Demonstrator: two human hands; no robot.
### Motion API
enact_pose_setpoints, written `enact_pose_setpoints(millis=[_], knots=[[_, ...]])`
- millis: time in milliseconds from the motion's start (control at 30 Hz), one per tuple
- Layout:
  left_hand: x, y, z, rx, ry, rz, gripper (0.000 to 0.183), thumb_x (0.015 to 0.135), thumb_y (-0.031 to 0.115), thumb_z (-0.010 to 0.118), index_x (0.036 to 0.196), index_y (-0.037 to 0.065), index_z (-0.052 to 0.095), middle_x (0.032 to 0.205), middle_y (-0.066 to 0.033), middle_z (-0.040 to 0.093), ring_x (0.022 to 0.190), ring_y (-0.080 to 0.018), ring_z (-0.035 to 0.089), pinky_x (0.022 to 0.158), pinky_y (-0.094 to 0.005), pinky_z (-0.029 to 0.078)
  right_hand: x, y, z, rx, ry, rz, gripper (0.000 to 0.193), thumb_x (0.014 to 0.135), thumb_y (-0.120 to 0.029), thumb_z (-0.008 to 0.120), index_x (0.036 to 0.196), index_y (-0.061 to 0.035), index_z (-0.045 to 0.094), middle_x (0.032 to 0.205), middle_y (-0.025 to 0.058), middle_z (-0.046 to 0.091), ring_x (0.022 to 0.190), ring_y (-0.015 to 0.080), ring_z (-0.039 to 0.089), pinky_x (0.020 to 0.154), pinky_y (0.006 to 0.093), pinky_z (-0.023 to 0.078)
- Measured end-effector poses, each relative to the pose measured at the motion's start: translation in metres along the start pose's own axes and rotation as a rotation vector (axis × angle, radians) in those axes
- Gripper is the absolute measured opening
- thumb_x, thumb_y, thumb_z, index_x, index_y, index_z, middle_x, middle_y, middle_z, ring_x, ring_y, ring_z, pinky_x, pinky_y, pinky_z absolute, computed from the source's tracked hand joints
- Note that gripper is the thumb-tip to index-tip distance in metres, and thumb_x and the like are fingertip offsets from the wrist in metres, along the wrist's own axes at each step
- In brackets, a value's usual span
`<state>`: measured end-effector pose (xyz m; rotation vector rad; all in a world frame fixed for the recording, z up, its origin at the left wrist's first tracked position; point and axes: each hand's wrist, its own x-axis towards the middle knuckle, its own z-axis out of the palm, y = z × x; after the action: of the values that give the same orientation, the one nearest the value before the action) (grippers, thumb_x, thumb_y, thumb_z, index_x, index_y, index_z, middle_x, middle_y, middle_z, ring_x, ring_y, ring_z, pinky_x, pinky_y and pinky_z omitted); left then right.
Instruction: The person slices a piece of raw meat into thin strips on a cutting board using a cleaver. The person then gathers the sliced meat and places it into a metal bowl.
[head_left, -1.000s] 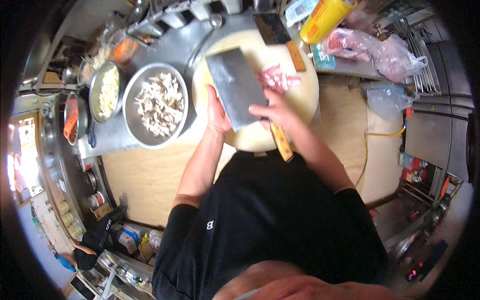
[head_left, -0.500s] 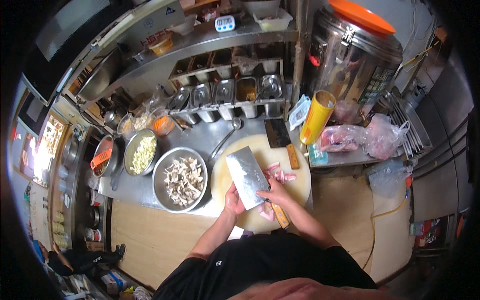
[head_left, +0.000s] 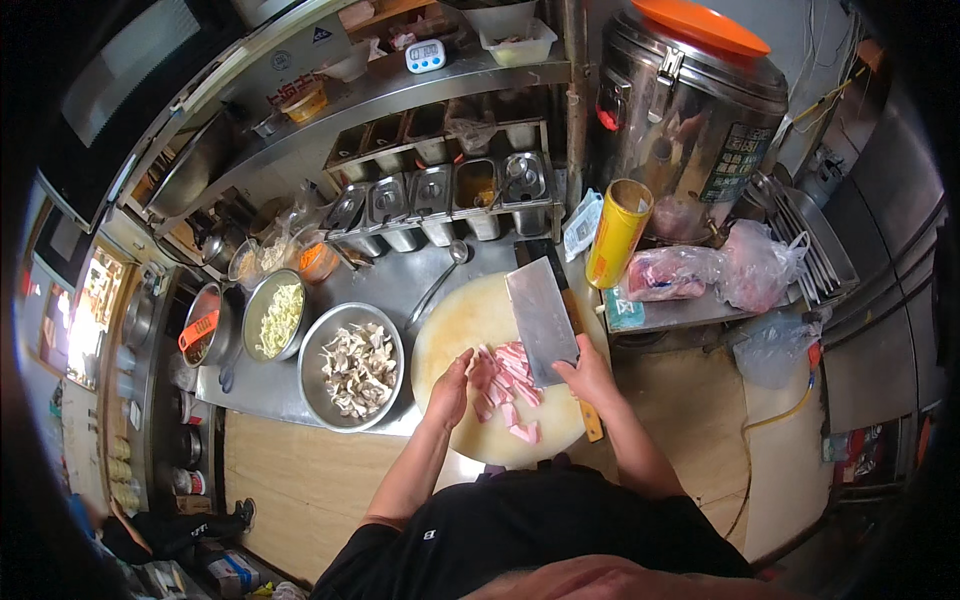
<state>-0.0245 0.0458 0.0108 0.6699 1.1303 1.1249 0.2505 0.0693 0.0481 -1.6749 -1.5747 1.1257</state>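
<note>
My right hand [head_left: 588,378] is closed on a cleaver [head_left: 542,320], its thumb against the broad blade and the wooden handle pointing toward me. Sliced strips of pink and white meat [head_left: 508,375] lie heaped on the round cutting board [head_left: 450,315], just left of the blade. Beside the heap's left edge my left hand [head_left: 448,393] is open, fingers stretched, holding nothing. A second, dark-bladed cleaver [head_left: 533,250] rests at the board's far edge, partly hidden behind the held one.
Left of the board stand a bowl of sliced mushrooms [head_left: 338,415] and a bowl of chopped pale greens [head_left: 295,345]. A ladle [head_left: 440,280] lies behind. Metal condiment tins [head_left: 430,190], a yellow tube [head_left: 618,240] and bagged meat [head_left: 668,275] stand farther back. Another person [head_left: 150,530] is at lower left.
The cleaver has moved right, uncovering the meat strips. My left hand has come off the blade and is now apart from it, left of the heap. The view has shifted slightly.
</note>
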Motion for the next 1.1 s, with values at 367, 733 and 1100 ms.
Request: enact_pose_setpoints(millis=[367,733,1100], knots=[[-0.008,-0.013,-0.077,-0.116,0.157,0.202,0.022,0.098,0.016,0.046,0.090,0.000,0.059,0.080,-0.0047,0.055,0.073,-0.0159,0.050,0.071,-0.0302,0.042,-0.067,-0.010,-0.049,-0.501,-0.451,-0.531,0.023,0.085,-0.022,0.069,0.104,-0.0127,0.060,0.071,0.0140,0.064,0.073,0.0366,0.064,0.065,0.0484,0.048],[-0.051,-0.035,-0.065,-0.075,0.457,0.035,0.020,0.100,0.020,0.055,0.098,0.004,0.067,0.088,-0.0048,0.066,0.083,-0.0169,0.062,0.081,-0.0347,0.052,-0.023,-0.007,-0.010,-0.542,-0.528,-0.581,0.020,0.082,-0.017,0.068,0.098,-0.0082,0.060,0.078,0.0152,0.066,0.080,0.0331,0.066,0.069,0.0451,0.050],[-0.083,-0.043,-0.051,-0.030,0.469,0.034,0.014,0.097,0.018,0.059,0.091,0.006,0.064,0.087,-0.0003,0.064,0.080,-0.0107,0.058,0.078,-0.0288,0.048,-0.014,0.007,-0.020,-0.336,-0.398,-0.456,0.042,0.080,-0.021,0.077,0.114,-0.0025,0.061,0.084,0.0221,0.066,0.075,0.0377,0.066,0.068,0.0429,0.051]])
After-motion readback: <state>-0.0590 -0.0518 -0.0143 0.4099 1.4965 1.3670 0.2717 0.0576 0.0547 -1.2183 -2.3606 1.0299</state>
